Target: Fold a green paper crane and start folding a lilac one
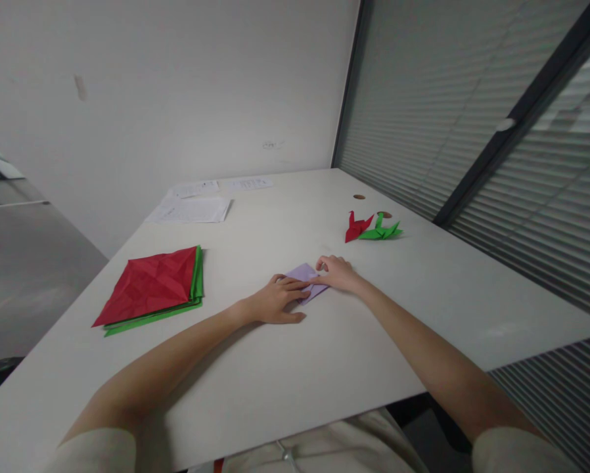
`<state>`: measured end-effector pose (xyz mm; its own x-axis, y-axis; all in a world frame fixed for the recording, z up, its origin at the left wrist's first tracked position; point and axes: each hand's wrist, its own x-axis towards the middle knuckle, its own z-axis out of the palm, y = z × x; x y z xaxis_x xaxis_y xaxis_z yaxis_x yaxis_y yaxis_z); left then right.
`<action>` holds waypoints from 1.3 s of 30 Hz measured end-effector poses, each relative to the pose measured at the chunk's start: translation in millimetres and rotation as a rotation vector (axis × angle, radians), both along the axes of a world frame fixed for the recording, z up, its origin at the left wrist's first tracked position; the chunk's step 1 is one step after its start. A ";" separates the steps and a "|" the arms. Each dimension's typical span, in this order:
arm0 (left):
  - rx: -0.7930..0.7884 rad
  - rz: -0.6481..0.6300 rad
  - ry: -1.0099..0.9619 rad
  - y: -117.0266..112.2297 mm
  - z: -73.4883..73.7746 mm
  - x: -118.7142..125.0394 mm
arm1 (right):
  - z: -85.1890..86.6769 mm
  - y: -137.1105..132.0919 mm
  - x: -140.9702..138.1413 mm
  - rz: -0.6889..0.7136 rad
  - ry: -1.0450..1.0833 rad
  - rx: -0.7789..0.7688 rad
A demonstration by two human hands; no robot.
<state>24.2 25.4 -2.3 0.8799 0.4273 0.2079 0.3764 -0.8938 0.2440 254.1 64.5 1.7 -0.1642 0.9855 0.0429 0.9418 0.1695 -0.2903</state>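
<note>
A small folded piece of purple origami paper [301, 271] lies on the white table in front of me. My left hand [279, 299] rests on its left part, fingers stretched out and spread, pressing it down. At its right corner is my right hand [337, 273], with the thumb and index finger curled together at the paper's edge. Parts of the paper are hidden under my fingers. Beyond my right hand stand a red folded paper crane [358, 226] and a green paper crane [381, 230], side by side and touching.
On the left sits a stack of creased red paper [152, 279] over green sheets [196, 286]. Printed papers [191, 209] lie near the back wall. The white table [255, 374] has round holes at the far right, beside a glass partition with blinds [413, 131].
</note>
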 end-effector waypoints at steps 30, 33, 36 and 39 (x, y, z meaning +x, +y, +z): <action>0.001 0.019 0.008 -0.3 0.4 -1.9 | -5.9 11.0 9.1 -0.114 0.015 -0.022; 0.009 0.021 0.008 -0.4 -0.6 -2.7 | -9.3 17.8 17.9 -0.216 0.043 0.010; 0.019 0.024 -0.004 -0.6 -1.9 -3.7 | -14.8 24.0 24.8 -0.156 0.168 0.029; 0.029 0.025 -0.029 -1.0 -3.2 -4.2 | -17.9 26.6 25.2 0.094 0.393 0.105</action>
